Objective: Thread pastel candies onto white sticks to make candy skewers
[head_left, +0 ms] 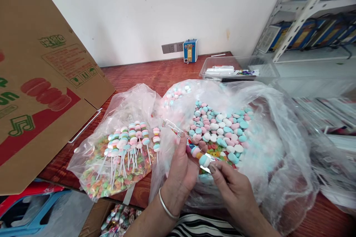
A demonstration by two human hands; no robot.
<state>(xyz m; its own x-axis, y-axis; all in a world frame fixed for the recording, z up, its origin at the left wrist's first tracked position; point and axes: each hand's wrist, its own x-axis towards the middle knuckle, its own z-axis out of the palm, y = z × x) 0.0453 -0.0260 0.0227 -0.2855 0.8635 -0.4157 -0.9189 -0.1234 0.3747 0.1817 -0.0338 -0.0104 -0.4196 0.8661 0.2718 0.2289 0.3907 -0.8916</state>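
Pastel candy skewer (194,148) in a clear cellophane sleeve, held betw. both our hands just in front of the big bag (267,148) of pink/blue/white sweets. Left hand (180,170): thumb & forefinger pinch the sleeve's upper part, silver bangle at wrist. Right hand (230,183): fingertips pinch the sleeve's lower end near a blue-white piece. Handling, our est.: v. light; film slippery & crinkly; sweets look soft, prob. squashable; stick thin, may snap. Best grip on the stick or the sleeve ends, not on the sweets.

Also, rel. to big bag:
- small bag (116,155), just left, touching: finished skewers w/ white sticks lying on multicolour ring sweets.
- cardboard box flap (41,92), further left.
- clear tray (236,68), behind.
- blue device (190,50), behind, at wall.
- metal shelving (306,14), right & behind.
- wood tabletop (155,76) under all.
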